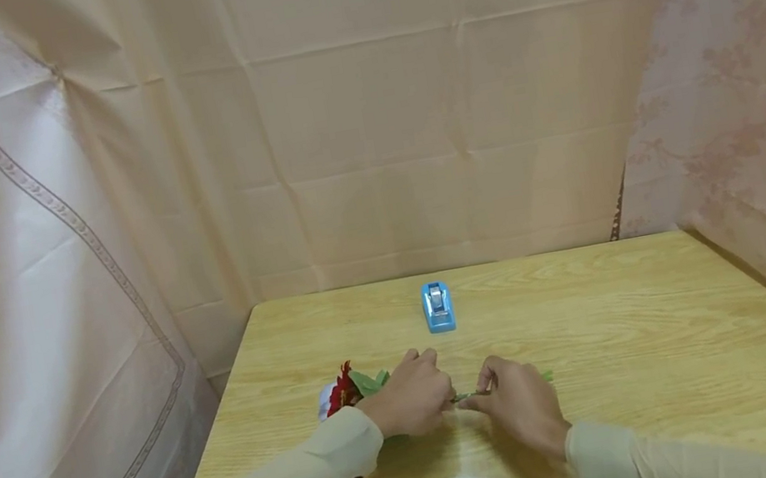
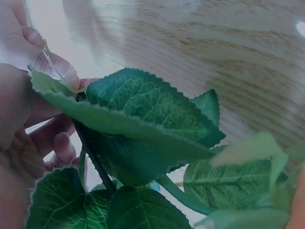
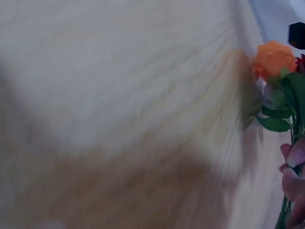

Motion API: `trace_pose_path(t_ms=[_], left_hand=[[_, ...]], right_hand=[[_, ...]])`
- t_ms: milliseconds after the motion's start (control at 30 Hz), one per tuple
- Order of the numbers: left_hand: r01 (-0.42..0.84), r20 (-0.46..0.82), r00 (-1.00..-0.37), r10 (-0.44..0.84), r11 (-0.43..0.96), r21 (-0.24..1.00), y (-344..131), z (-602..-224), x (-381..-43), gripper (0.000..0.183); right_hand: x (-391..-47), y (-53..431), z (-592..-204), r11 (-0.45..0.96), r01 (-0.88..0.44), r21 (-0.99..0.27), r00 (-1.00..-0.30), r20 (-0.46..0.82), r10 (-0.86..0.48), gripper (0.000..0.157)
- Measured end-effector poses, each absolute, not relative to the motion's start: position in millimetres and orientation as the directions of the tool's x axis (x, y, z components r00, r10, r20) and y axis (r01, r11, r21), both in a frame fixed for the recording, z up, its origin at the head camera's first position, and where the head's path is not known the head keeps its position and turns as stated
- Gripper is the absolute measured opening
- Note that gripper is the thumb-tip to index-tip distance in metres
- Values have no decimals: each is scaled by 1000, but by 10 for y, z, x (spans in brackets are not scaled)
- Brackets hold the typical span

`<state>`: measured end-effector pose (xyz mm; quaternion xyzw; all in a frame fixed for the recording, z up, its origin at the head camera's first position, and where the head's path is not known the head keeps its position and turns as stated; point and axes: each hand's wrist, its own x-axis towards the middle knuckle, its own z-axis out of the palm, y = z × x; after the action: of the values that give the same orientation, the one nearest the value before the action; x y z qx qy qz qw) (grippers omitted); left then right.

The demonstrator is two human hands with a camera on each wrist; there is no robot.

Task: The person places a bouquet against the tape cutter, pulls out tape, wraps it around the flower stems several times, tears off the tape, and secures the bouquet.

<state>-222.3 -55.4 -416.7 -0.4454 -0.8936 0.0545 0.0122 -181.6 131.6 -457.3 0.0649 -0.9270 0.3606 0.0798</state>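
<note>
A bunch of artificial flowers lies low over the table, its red flower (image 1: pixel 343 392) and white flower (image 1: pixel 323 402) to the left. My left hand (image 1: pixel 412 395) grips the green stems just below the blooms. To its right, my right hand (image 1: pixel 520 402) pinches the stems (image 1: pixel 472 395) between thumb and forefinger; a green end shows beyond it. Serrated leaves (image 2: pixel 147 105) fill the left wrist view, beside a thin clear strip (image 2: pixel 51 64) that looks like tape against a fingertip. An orange rose (image 3: pixel 274 59) shows in the right wrist view.
A blue tape dispenser (image 1: pixel 437 307) stands toward the back of the wooden table (image 1: pixel 632 316), beyond both hands. Pale cloth (image 1: pixel 364 124) hangs behind the table and along both sides.
</note>
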Motion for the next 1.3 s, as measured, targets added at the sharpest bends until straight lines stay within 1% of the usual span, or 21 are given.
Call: trace_pose_path(t_ms=[133,200,233,333,433,500,567,700,800,967,1067,1300], left_hand=[[796,-45,-602,797,594,-113,-559,-4206,-2219,28],[796,-52,-603,796,596,-106,-564,-4233,-2211,36],[797,-49,-602,797,595,-104,-566,-4247,-2206,38],[801,-37,-596,802,590,-104,-569,-4278,-2199,42],[805,-26,-589,808,584,-107,-569,-4282,-2199,41],[803,-29,-591,806,585,-109,-571,-4272,-2194,39],[802,-29,-594,804,588,-110,-577,-4266,-2191,34],[803,-25,-588,808,580,-136,-592,-4269,-2188,21],[806,-25,-580,814,569,-167,-602,-4283,-2187,12],[800,-21,-578,816,561,-214,-622,-4312,-2173,6],[794,-15,-579,815,559,-242,-632,-4318,-2159,4],[787,-6,-581,814,559,-262,-631,-4325,-2140,6]], right_hand=[[-1876,1372,-4588,798,-229,-557,-969,207,-134,34],[-1921,1413,-4606,803,-268,-533,-962,197,-189,31],[-1948,1435,-4618,798,-286,-531,-958,186,-220,28],[-2015,1495,-4645,735,-346,-583,-933,131,-335,19],[-2055,1538,-4649,641,-353,-681,-897,51,-440,21],[-2070,1552,-4639,576,-319,-753,-873,-3,-487,24],[-2077,1560,-4628,524,-259,-811,-860,-53,-507,24],[-2082,1570,-4608,466,-134,-875,-849,-141,-509,22],[-2094,1577,-4594,452,-78,-889,-844,-183,-505,21],[-2125,1576,-4556,452,-7,-892,-825,-250,-507,23],[-2141,1569,-4533,466,36,-884,-812,-297,-502,23],[-2179,1549,-4505,471,136,-871,-801,-377,-465,22]])
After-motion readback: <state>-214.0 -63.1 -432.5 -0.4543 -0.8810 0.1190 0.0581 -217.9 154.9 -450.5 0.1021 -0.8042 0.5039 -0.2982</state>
